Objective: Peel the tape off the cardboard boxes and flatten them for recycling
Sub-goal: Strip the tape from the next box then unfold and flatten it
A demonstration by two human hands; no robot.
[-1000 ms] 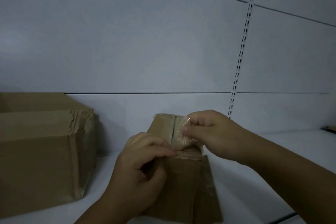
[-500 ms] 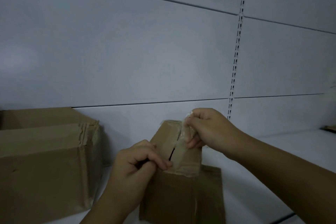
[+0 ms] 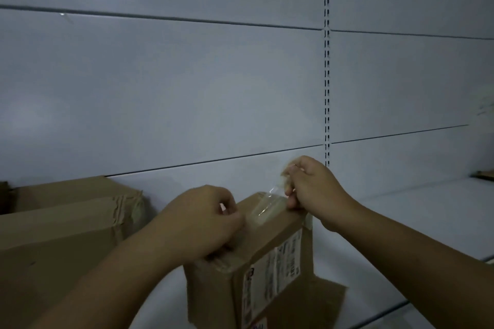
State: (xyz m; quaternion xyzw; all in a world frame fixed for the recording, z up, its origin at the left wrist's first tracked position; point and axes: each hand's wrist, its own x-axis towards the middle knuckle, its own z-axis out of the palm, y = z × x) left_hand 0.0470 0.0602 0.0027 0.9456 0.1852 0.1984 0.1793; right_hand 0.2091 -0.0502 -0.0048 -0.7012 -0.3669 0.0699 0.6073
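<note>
A small brown cardboard box (image 3: pixel 222 291) with a white shipping label (image 3: pixel 270 272) stands on the white shelf (image 3: pixel 401 235) in front of me. Clear tape (image 3: pixel 264 208) runs along its top and is partly lifted. My right hand (image 3: pixel 312 187) pinches the loose end of the tape above the box's far top edge. My left hand (image 3: pixel 203 222) grips the box's near top corner with curled fingers. A larger brown cardboard box (image 3: pixel 61 243) with wrinkled tape on its corner sits to the left.
A white panelled back wall (image 3: pixel 187 88) with a slotted upright (image 3: pixel 326 61) rises behind the shelf. A flat piece of cardboard (image 3: pixel 328 299) lies under the small box. Something brown lies at the far right edge (image 3: pixel 483 176).
The small box has turned, so its labelled side now faces me. My right hand has drawn the tape further up and to the right. My left hand shifted onto the near top corner.
</note>
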